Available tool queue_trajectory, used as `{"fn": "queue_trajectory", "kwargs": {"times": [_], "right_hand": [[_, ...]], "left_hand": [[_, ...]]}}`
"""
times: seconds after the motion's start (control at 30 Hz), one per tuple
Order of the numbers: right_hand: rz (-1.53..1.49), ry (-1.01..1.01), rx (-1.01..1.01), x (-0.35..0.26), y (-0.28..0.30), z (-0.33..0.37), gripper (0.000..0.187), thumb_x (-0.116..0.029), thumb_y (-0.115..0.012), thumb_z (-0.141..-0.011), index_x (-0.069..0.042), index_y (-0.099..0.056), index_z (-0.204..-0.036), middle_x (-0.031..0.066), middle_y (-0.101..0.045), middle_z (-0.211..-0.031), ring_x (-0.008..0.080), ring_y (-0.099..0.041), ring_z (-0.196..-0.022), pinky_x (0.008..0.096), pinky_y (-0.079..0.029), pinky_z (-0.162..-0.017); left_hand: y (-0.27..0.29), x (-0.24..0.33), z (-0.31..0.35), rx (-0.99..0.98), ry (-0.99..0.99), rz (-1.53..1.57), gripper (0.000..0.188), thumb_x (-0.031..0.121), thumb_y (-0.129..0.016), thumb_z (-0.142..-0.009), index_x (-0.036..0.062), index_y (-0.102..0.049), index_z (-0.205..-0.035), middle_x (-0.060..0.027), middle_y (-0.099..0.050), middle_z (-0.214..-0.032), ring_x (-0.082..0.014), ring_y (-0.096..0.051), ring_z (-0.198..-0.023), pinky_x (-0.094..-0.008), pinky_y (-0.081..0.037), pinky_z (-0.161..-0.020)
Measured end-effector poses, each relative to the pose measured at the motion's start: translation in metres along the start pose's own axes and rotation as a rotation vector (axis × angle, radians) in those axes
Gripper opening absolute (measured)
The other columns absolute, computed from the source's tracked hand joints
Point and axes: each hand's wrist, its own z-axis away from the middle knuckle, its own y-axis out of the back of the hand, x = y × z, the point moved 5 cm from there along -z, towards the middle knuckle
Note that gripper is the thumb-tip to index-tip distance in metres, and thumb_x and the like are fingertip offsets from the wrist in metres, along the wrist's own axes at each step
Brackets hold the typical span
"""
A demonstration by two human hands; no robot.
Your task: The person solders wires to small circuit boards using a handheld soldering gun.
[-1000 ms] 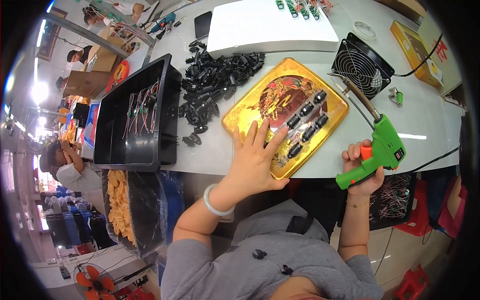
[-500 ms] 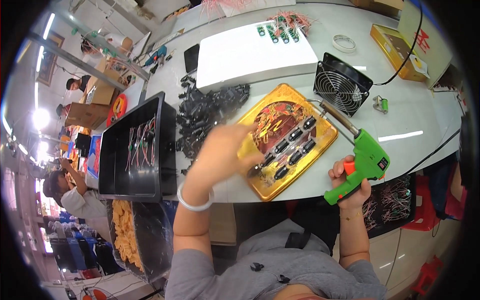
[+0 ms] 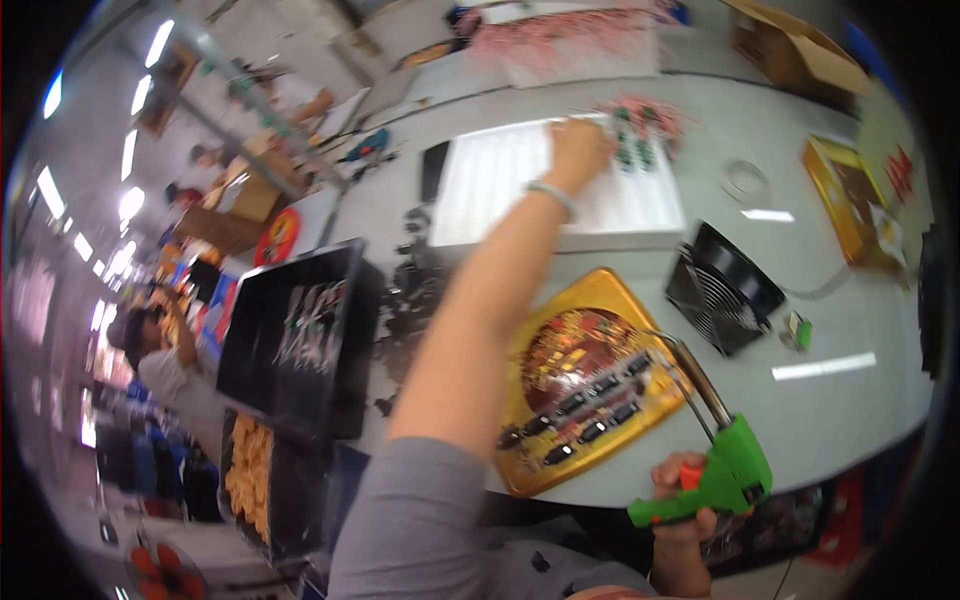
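My left hand (image 3: 580, 155), with a bangle at the wrist, reaches over the white foam tray (image 3: 480, 190). It is beside the green parts (image 3: 635, 145) with pink wires at the tray's right; its fingers are blurred, and anything in them is hidden. My right hand (image 3: 685, 495) is wrapped round the grip of a green soldering gun (image 3: 735, 465) with an orange trigger. The gun's long metal barrel points over a gold tray (image 3: 625, 300). Small black parts (image 3: 570, 402) lie in two rows on that tray.
A black fan (image 3: 722, 290) stands right of the gold tray, near a small green reel (image 3: 797, 330). At left are a black bin (image 3: 350, 340) with wired parts and a heap of black pieces (image 3: 405, 300). A tape roll (image 3: 745, 182) and gold box (image 3: 840, 200) lie far right.
My left hand has left the gold tray and reached forward to the foam tray. The soldering gun stays in my right hand. The whole view has shifted, with the table lower in it.
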Motion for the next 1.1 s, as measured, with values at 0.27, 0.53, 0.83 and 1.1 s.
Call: {"fn": "queue_trajectory", "kwargs": {"times": [0.27,0.53,0.83,1.1], "right_hand": [[-0.274,-0.767,-0.281,-0.001,0.031,-0.001,0.034,-0.036,-0.044,-0.088,-0.005,-0.053,-0.099,0.0044,-0.040,-0.080,0.0162,-0.037,-0.068,0.0334,-0.033,-0.063],[-0.365,-0.791,-0.192,0.004,0.039,0.005,0.033,-0.032,-0.043,-0.088,-0.004,-0.052,-0.101,0.0050,-0.040,-0.081,0.0165,-0.036,-0.068,0.0324,-0.034,-0.061],[-0.106,-0.077,-0.199,-0.004,-0.010,-0.006,0.076,-0.043,-0.069,-0.071,0.002,-0.039,-0.123,0.0136,-0.045,-0.101,0.0180,-0.039,-0.079,0.0319,-0.043,-0.058],[0.015,-0.237,-0.100,-0.020,-0.022,-0.005,0.041,-0.025,-0.055,-0.083,-0.002,-0.042,-0.113,0.0087,-0.043,-0.089,0.0166,-0.038,-0.069,0.0282,-0.039,-0.056]], "left_hand": [[-0.028,0.012,-0.017,-0.194,0.165,0.351,0.009,0.020,-0.066,-0.066,0.0125,-0.068,-0.069,-0.0099,-0.063,-0.080,-0.0261,-0.058,-0.087,-0.0482,-0.039,-0.083],[0.028,-0.051,-0.041,0.573,0.482,0.700,0.012,0.015,-0.063,-0.069,0.0024,-0.062,-0.070,-0.0191,-0.059,-0.068,-0.0361,-0.058,-0.069,-0.0409,-0.045,-0.066],[-0.030,0.011,-0.007,-0.042,0.102,0.451,0.012,0.016,-0.066,-0.067,0.0071,-0.066,-0.074,-0.0158,-0.063,-0.088,-0.0321,-0.061,-0.075,-0.0390,-0.049,-0.072],[-0.018,0.029,0.005,0.059,-0.071,0.455,0.016,0.019,-0.067,-0.067,0.0065,-0.065,-0.076,-0.0159,-0.061,-0.074,-0.0316,-0.060,-0.071,-0.0405,-0.048,-0.067]]}}
